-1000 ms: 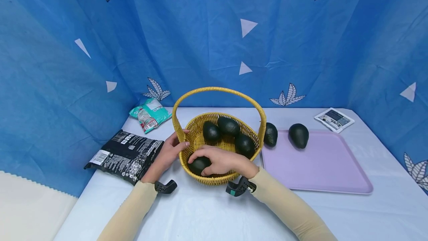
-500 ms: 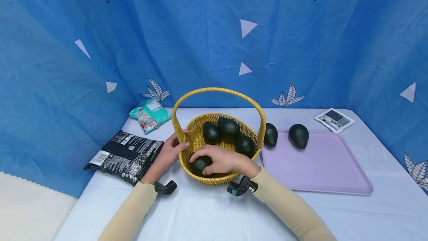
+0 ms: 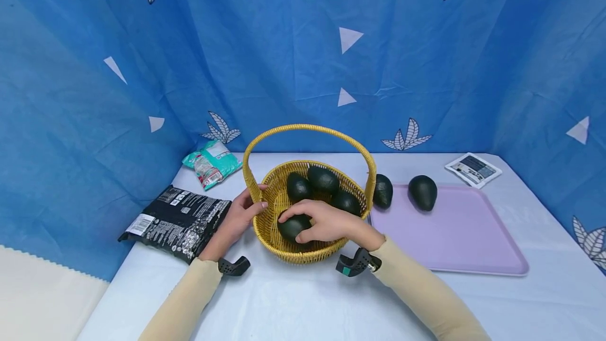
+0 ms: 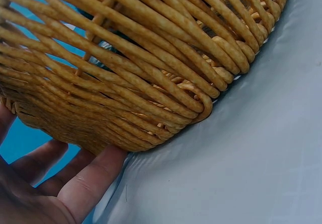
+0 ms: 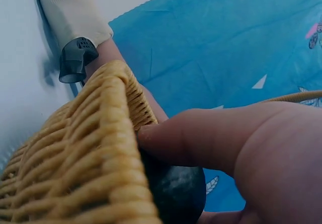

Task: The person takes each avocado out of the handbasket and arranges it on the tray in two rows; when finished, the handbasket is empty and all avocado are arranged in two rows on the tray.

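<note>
In the head view, a yellow wicker basket [image 3: 270, 243] with a tall arched handle stands upright on the table. My right hand [image 3: 326, 221] reaches over its near rim and grips a dark green avocado [image 3: 291, 228] inside, thumb on one side and fingers on the other. The right wrist view shows the thumb [image 5: 196, 133] against that avocado [image 5: 176, 191], partly behind the rim. My left hand [image 3: 239, 220] holds the basket's left side at the handle's base; in the left wrist view its fingers [image 4: 93, 181] touch the woven wall [image 4: 126, 88]. Several other avocados [image 3: 323, 179] lie farther back in the basket.
To the right lies a lilac tray [image 3: 454, 236] with an avocado [image 3: 423, 192] on it and another avocado [image 3: 383, 191] at its left edge. A black packet [image 3: 180, 220] and a teal packet [image 3: 214, 162] lie left, a white pouch [image 3: 473, 169] back right.
My right hand has moved to the right and slightly back inside the basket, bringing the gripped avocado along. The left hand and the basket have stayed in place.
</note>
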`<state>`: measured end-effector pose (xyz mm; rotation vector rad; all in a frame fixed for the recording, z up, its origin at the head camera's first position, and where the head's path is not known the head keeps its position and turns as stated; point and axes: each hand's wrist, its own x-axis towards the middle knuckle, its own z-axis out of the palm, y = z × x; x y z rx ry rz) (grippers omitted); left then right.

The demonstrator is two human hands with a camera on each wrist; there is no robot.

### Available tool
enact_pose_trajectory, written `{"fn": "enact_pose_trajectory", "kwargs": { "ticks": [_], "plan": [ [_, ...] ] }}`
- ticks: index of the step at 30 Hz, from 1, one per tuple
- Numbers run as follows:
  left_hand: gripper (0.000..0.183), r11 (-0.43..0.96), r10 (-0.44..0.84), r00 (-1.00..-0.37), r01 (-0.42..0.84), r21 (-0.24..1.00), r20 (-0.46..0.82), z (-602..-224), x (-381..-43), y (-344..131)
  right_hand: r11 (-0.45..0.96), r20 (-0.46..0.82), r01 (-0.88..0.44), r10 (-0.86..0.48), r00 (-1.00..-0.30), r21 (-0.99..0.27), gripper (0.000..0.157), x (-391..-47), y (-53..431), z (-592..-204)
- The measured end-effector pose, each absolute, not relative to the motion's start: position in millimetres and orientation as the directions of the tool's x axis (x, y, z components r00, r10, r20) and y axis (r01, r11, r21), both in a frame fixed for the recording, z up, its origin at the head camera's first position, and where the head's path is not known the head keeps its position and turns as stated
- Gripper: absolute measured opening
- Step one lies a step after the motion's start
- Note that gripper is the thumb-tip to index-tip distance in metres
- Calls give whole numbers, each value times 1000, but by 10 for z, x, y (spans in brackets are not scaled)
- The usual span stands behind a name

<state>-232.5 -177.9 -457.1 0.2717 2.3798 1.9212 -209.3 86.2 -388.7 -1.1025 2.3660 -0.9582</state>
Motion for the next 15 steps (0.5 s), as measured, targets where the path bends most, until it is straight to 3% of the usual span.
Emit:
{"fn": "enact_pose_trajectory", "kwargs": {
  "ticks": [15],
  "plan": [
    [51, 189, 179, -982, 92, 978, 58, -4573, -2312, -1783, 406, 40, -536, -769, -638, -741, 48, -1958, 1384, -3598]
  ]
}}
